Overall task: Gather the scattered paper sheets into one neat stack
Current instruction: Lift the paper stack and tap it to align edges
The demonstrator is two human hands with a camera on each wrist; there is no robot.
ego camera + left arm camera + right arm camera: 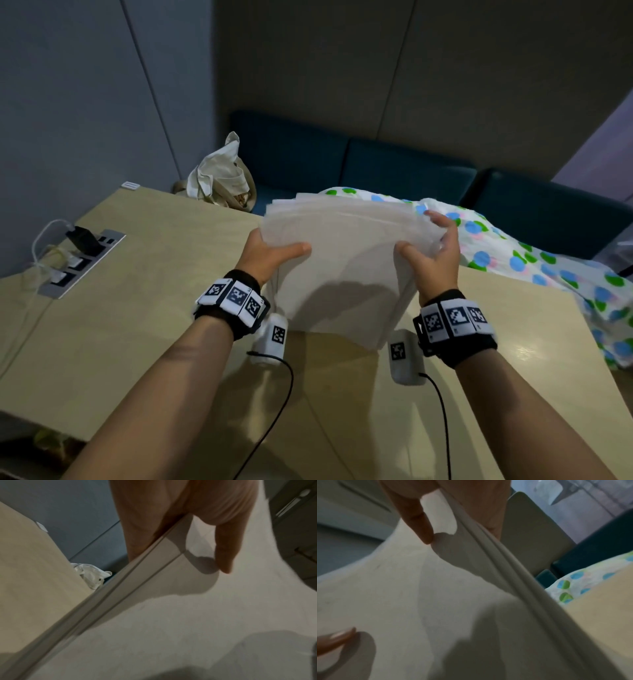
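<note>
A stack of white paper sheets (346,260) stands upright on its lower edge on the light wooden table (144,308), between both hands. My left hand (270,255) grips its left side, thumb across the front face. My right hand (433,250) grips its right side, thumb in front and fingers curled behind. The sheets' top edges fan out unevenly. In the left wrist view the stack (188,615) fills the frame, its edge running diagonally under my thumb (224,550). In the right wrist view the sheets (419,595) bend under my thumb (418,520), with several layers showing at the edge.
A power strip panel with plugs and white cables (80,260) is set into the table at left. A cream cloth bag (222,174) sits at the far edge. A dotted cloth (534,253) drapes over the right side. A dark teal sofa (411,164) lies beyond.
</note>
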